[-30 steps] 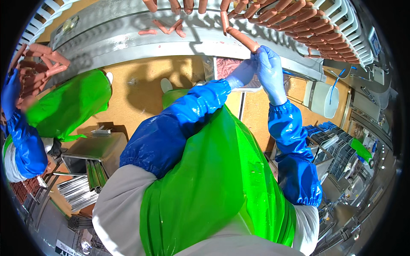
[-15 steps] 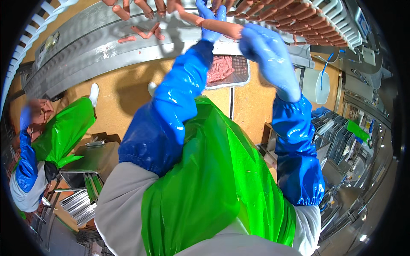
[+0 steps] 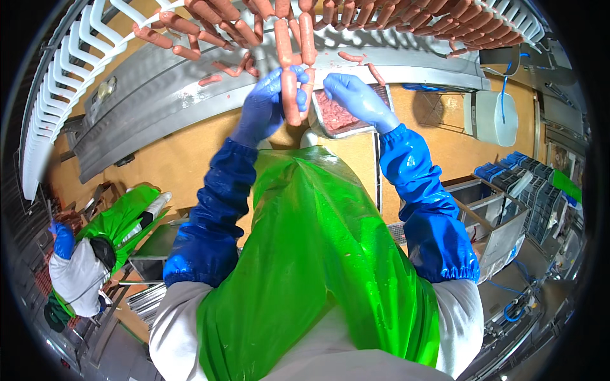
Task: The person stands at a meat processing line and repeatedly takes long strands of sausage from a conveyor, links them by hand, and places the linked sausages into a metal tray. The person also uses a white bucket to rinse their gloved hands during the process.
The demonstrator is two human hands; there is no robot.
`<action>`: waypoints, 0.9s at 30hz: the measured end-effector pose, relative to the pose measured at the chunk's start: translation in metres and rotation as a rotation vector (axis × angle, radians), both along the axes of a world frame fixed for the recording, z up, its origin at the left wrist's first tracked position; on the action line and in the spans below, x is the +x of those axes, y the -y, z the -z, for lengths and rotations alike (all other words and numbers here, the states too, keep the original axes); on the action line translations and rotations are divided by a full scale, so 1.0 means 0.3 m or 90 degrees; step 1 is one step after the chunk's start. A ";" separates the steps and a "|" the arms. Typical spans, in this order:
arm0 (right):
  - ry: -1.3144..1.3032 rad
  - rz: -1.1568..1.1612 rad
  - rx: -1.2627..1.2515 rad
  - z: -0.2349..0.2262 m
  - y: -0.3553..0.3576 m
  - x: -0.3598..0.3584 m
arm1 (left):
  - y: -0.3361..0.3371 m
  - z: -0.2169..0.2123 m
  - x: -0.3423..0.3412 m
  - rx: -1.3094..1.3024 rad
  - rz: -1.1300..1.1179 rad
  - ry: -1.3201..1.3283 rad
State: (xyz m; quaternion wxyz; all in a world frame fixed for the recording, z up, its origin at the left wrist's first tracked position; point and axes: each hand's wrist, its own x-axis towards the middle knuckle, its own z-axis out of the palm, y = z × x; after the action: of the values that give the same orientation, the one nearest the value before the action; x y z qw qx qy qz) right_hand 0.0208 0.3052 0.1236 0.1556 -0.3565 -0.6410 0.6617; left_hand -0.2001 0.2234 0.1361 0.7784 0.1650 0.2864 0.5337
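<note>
Gloved in blue, my left hand is closed around two strands of linked sausages at top centre. Two links stick out below its fingers, and the strands run up toward the hanging row. Just to their right, my right hand is closed with its fingertips pinched together, a short gap from the links. A thin pale line seems to run between those fingertips and the sausages; what the pinch holds is too small to tell. Many more linked sausages hang in rows along the top.
A metal table with loose links on it lies beneath the hanging rows. Below its edge stands a crate of pink meat. White hooks curve along the left. A co-worker in a green apron is at far left; metal frames stand right.
My right hand has let go of the sausage end and moved left and down, fingers pinched. My left hand has come lower and closed around the links. The view has shifted.
</note>
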 end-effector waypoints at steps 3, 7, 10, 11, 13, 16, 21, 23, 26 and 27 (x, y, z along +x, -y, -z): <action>-0.043 0.045 0.150 -0.074 -0.039 -0.094 | -0.070 -0.030 -0.047 0.814 -0.097 -1.173; 0.155 0.108 0.430 -0.051 -0.014 -0.240 | -0.094 -0.012 -0.039 0.417 -0.099 -1.197; 0.196 0.105 0.426 -0.007 0.018 -0.276 | -0.112 0.108 -0.141 0.108 0.179 -0.939; 0.193 0.117 0.408 0.003 0.022 -0.274 | -0.128 0.071 -0.137 -0.034 0.234 -0.798; 0.138 0.138 0.392 0.014 0.025 -0.267 | -0.119 0.028 -0.099 -0.141 0.123 -0.569; 0.209 0.140 0.387 0.001 0.051 -0.272 | -0.094 0.102 -0.098 -0.142 -0.014 -0.254; -0.288 0.283 -0.171 0.102 0.084 -0.270 | -0.088 0.092 0.030 0.022 -0.126 -0.210; -0.121 0.315 -0.016 0.189 0.056 -0.204 | -0.097 0.081 0.022 -0.044 -0.206 -0.413; 0.120 0.441 0.249 0.521 -0.116 0.013 | -0.174 -0.165 -0.029 0.379 -0.223 -1.068; 0.329 0.410 0.331 0.584 -0.177 0.086 | -0.196 -0.206 -0.031 0.395 -0.220 -1.068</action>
State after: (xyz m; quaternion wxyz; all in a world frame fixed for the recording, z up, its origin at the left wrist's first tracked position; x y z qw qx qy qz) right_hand 0.0466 0.3585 -0.0515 0.2717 -0.6389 -0.6597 0.2878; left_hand -0.2093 0.2821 0.1978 0.1445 0.6559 0.6230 0.4011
